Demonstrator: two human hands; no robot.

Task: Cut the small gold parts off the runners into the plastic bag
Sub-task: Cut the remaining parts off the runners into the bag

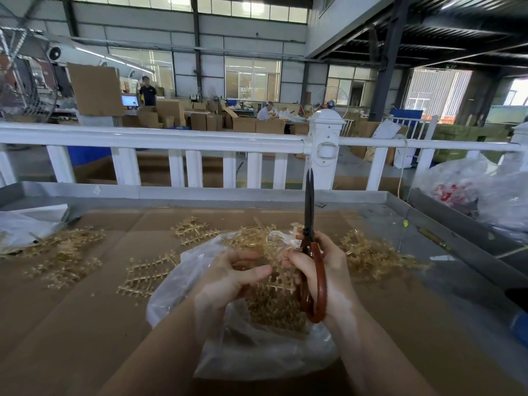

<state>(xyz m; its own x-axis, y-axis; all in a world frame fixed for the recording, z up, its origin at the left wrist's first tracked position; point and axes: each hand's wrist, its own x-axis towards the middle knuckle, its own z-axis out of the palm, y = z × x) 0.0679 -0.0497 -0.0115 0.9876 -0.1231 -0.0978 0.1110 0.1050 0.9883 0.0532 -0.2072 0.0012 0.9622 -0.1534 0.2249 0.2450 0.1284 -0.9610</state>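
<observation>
Hands over the plastic bag [257, 347]: left hand [228, 277] pinching a gold runner [278, 270], right hand [323, 270] gripping upright scissors [310, 224].

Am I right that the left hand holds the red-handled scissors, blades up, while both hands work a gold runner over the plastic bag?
Not quite: the head view shows the scissors in the right hand, blades up. The left hand only grips the gold runner over the plastic bag.

- The one wide-angle camera sits on my head, facing forward and down over my cardboard-covered metal work table [94, 332].
- My hands are close below; the long white railing [160, 140] and the factory hall lie farther ahead.
</observation>
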